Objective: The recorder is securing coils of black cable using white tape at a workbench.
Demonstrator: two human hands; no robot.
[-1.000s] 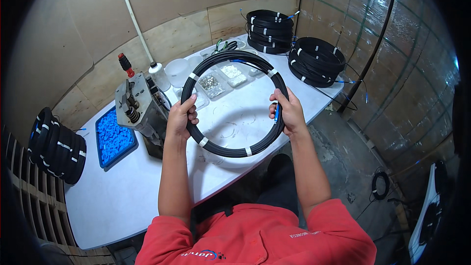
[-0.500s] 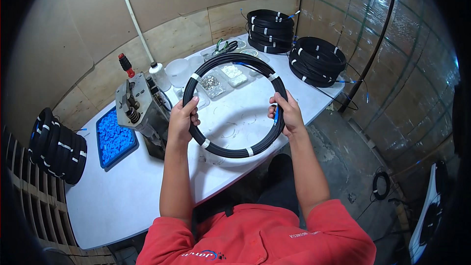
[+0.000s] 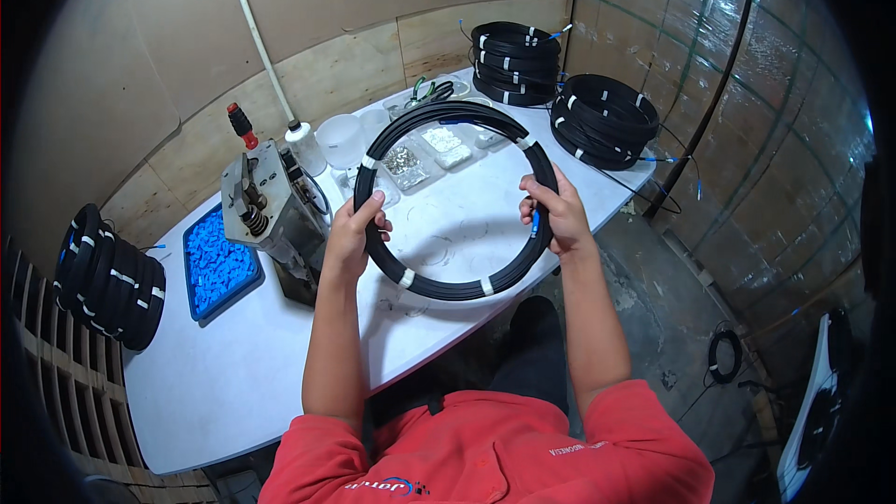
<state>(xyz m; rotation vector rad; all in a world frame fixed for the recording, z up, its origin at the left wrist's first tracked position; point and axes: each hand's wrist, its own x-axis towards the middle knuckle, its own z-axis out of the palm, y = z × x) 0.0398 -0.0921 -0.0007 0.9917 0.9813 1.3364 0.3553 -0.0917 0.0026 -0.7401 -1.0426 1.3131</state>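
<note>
A coil of black cable (image 3: 446, 290), bound with several white tape bands, is held up above the white table between my two hands. My left hand (image 3: 352, 229) grips the left side of the ring, thumb on top and fingers curled round it. On the opposite side my right hand (image 3: 557, 210) is closed round the coil in the same way. A blue connector (image 3: 536, 221) shows at the ring's inner edge beside my right fingers. Through the coil's opening I see small clear trays holding metal parts (image 3: 403, 161) and white parts (image 3: 446, 145).
A metal press (image 3: 271, 210) stands left of my left hand, beside a blue tray (image 3: 221, 261) of small blue parts. Stacked cable coils (image 3: 515, 65) and another stack (image 3: 605, 121) sit at the back right. More coils (image 3: 110, 280) lean at the left edge. A white bottle (image 3: 303, 147) stands behind the press.
Both hands have shifted slightly to the right with the coil. The ring has turned a little, so its lower tape bands sit farther right.
</note>
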